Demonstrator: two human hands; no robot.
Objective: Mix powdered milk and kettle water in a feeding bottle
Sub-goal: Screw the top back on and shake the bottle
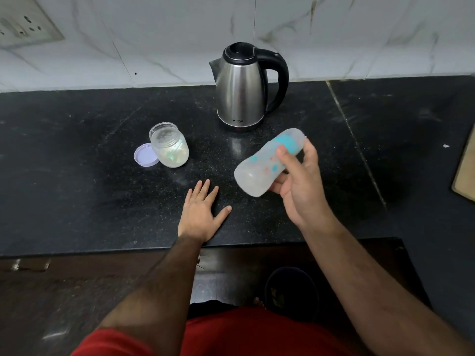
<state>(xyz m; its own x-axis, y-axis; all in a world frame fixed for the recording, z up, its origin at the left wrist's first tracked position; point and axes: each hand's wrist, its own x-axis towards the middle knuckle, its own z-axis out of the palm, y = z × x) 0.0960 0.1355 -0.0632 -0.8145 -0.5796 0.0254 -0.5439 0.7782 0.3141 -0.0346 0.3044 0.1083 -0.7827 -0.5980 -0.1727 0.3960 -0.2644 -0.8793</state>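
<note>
The feeding bottle (pixel 267 163), cloudy white with a teal collar and blurred, sits right of centre, its long axis slanting from lower left up to upper right. The right hand (pixel 298 181) grips it. The left hand (pixel 203 211) lies spread flat on the black counter (pixel 77 176), below the open jar (pixel 169 145), its lid (pixel 145 154) and the kettle (pixel 244 86).

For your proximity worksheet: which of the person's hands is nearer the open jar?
Left. The left hand lies flat on the counter just below-right of the open jar; the right hand holds the feeding bottle farther right.
</note>
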